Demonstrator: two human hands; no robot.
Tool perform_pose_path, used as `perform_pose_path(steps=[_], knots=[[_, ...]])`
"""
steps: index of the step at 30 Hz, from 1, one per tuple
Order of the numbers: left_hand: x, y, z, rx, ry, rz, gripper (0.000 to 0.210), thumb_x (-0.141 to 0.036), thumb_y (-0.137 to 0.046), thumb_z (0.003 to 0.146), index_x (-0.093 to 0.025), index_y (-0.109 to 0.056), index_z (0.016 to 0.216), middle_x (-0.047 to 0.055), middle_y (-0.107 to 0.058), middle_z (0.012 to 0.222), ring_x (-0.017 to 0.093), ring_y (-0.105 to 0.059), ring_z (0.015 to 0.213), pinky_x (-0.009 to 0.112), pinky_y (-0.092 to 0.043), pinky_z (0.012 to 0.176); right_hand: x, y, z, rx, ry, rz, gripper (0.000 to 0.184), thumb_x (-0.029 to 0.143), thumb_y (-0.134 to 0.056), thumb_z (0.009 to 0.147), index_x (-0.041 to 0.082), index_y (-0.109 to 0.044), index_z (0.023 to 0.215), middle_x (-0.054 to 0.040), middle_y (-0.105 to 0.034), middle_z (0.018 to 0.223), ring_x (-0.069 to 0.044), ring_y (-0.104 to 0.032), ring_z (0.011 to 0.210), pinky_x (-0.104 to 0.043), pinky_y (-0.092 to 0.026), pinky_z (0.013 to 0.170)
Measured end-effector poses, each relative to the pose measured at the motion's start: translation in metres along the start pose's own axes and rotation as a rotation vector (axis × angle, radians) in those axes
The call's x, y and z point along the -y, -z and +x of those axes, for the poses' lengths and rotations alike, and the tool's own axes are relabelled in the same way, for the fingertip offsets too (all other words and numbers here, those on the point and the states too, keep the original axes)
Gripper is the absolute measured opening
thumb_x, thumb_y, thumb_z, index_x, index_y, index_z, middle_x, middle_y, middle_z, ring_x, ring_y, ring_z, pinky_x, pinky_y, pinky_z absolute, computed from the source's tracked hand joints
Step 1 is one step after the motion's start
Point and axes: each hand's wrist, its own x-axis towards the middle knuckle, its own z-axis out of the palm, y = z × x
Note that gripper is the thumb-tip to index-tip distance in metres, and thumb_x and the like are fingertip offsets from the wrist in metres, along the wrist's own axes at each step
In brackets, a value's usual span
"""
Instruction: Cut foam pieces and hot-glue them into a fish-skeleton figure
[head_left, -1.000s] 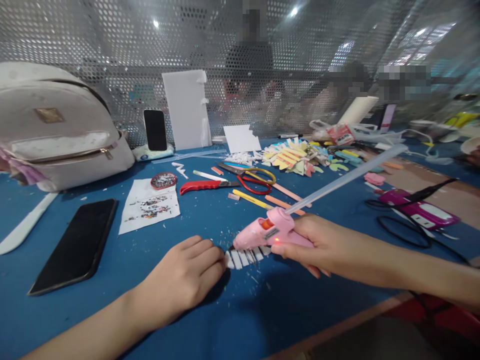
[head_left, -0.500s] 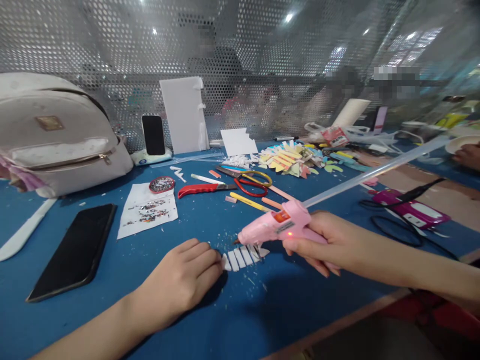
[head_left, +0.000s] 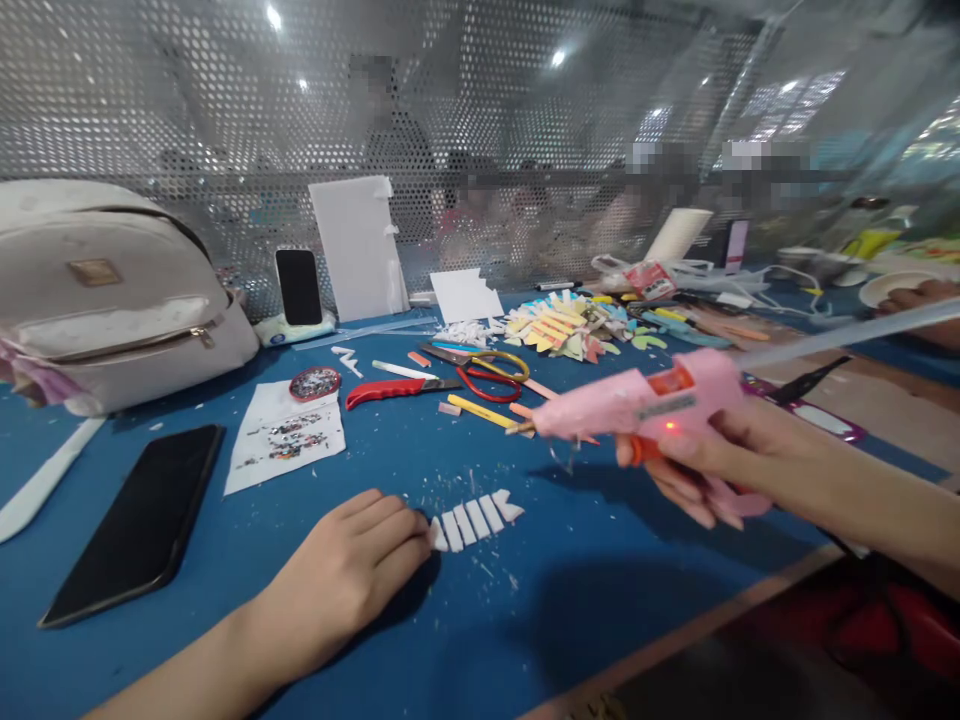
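Note:
My right hand (head_left: 705, 465) is wrapped around a pink glue gun (head_left: 600, 405), its orange trigger under a finger and a red light lit on its side. A long clear glue stick (head_left: 847, 335) sticks out of the back. The nozzle points left, raised over the table and away from the white cutout. My left hand (head_left: 367, 560) rests on the table with its fingers bent together. Its fingertips hold the left end of a white fish-shaped cutout (head_left: 469, 522) made of separate strips. Small white and glittery bits lie around the cutout.
Behind lie scissors (head_left: 499, 375), a red-handled knife (head_left: 390, 390), markers (head_left: 480, 410) and a heap of coloured paper cutouts (head_left: 562, 325). To the left are a glitter-strewn paper (head_left: 289, 440), a black phone (head_left: 135, 525) and a white backpack (head_left: 112, 290). Another person's hand (head_left: 926, 305) is at the far right.
My right hand has lifted the glue gun and moved it right, away from the white cutout. My left hand stays at the cutout's left end. The whole view has shifted slightly.

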Motion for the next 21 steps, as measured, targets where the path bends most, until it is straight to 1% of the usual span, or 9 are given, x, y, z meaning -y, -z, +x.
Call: perform_pose_path(steps=[1, 3, 7, 9, 11, 13, 15, 18, 21], knots=[[0.000, -0.001, 0.000, -0.007, 0.007, -0.006, 0.023, -0.011, -0.040, 0.106, -0.012, -0.062, 0.101, 0.008, -0.068, 0.092, 0.019, -0.061, 0.079, 0.034, -0.048, 0.069, -0.002, -0.003, -0.003, 0.026, -0.018, -0.009, 0.055, 0.073, -0.056, 0.085, 0.020, -0.067, 0.089, 0.0011, -0.055, 0.055, -0.012, -0.046, 0.046, -0.028, -0.031, 0.046], [0.000, -0.002, 0.001, -0.021, 0.018, -0.017, 0.023, -0.012, -0.039, 0.106, -0.013, -0.061, 0.100, 0.008, -0.068, 0.092, 0.019, -0.060, 0.078, 0.034, -0.047, 0.068, -0.003, -0.013, -0.007, 0.084, -0.029, -0.061, 0.054, 0.072, -0.057, 0.084, 0.019, -0.069, 0.085, 0.0002, -0.056, 0.055, -0.013, -0.046, 0.048, -0.027, -0.034, 0.047], [0.000, -0.001, 0.003, -0.034, 0.018, -0.026, 0.021, -0.011, -0.042, 0.105, -0.011, -0.062, 0.099, 0.008, -0.068, 0.092, 0.018, -0.060, 0.078, 0.034, -0.046, 0.067, 0.006, -0.032, -0.005, 0.186, 0.030, -0.174, 0.045, 0.059, -0.058, 0.090, 0.020, -0.062, 0.069, 0.0011, -0.053, 0.056, -0.013, -0.047, 0.052, -0.024, -0.039, 0.051], [-0.001, 0.001, 0.003, -0.015, 0.001, -0.014, 0.019, -0.009, -0.044, 0.104, -0.011, -0.062, 0.099, 0.008, -0.068, 0.091, 0.019, -0.060, 0.078, 0.034, -0.046, 0.067, 0.012, -0.036, 0.001, 0.272, 0.042, -0.180, 0.039, 0.053, -0.058, 0.092, 0.020, -0.063, 0.071, 0.0011, -0.055, 0.063, -0.013, -0.051, 0.056, -0.023, -0.042, 0.052], [-0.001, 0.002, 0.003, -0.002, -0.014, -0.003, 0.018, -0.009, -0.045, 0.104, -0.010, -0.062, 0.099, 0.009, -0.068, 0.090, 0.019, -0.060, 0.077, 0.033, -0.047, 0.067, 0.015, -0.039, 0.008, 0.322, 0.048, -0.177, 0.038, 0.053, -0.056, 0.094, 0.019, -0.066, 0.081, 0.0003, -0.057, 0.068, -0.014, -0.055, 0.059, -0.022, -0.044, 0.053], [-0.001, 0.003, 0.003, 0.000, -0.021, 0.005, 0.018, -0.009, -0.045, 0.104, -0.010, -0.063, 0.100, 0.009, -0.069, 0.090, 0.019, -0.061, 0.078, 0.033, -0.047, 0.067, 0.016, -0.040, 0.013, 0.323, 0.057, -0.191, 0.043, 0.056, -0.050, 0.096, 0.017, -0.066, 0.088, 0.0002, -0.057, 0.068, -0.014, -0.057, 0.059, -0.022, -0.044, 0.052], [-0.001, 0.003, 0.003, -0.003, -0.024, 0.012, 0.019, -0.009, -0.045, 0.104, -0.009, -0.063, 0.100, 0.009, -0.069, 0.090, 0.019, -0.062, 0.079, 0.034, -0.047, 0.068, 0.015, -0.040, 0.017, 0.313, 0.061, -0.225, 0.044, 0.057, -0.050, 0.097, 0.017, -0.065, 0.084, 0.0009, -0.057, 0.064, -0.014, -0.057, 0.058, -0.022, -0.042, 0.053], [0.000, 0.003, 0.004, -0.015, -0.033, 0.029, 0.020, -0.008, -0.045, 0.103, -0.008, -0.064, 0.097, 0.009, -0.070, 0.088, 0.020, -0.062, 0.077, 0.035, -0.047, 0.066, 0.015, -0.042, 0.019, 0.305, 0.053, -0.279, 0.043, 0.055, -0.054, 0.096, 0.018, -0.059, 0.074, 0.0014, -0.058, 0.062, -0.014, -0.057, 0.057, -0.023, -0.040, 0.054], [0.001, 0.004, 0.005, -0.017, -0.039, 0.039, 0.021, -0.008, -0.046, 0.103, -0.008, -0.065, 0.094, 0.010, -0.070, 0.087, 0.020, -0.062, 0.076, 0.035, -0.046, 0.064, 0.014, -0.046, 0.019, 0.296, 0.103, -0.291, 0.043, 0.053, -0.053, 0.097, 0.019, -0.058, 0.072, 0.0016, -0.057, 0.061, -0.014, -0.056, 0.057, -0.023, -0.039, 0.052]])
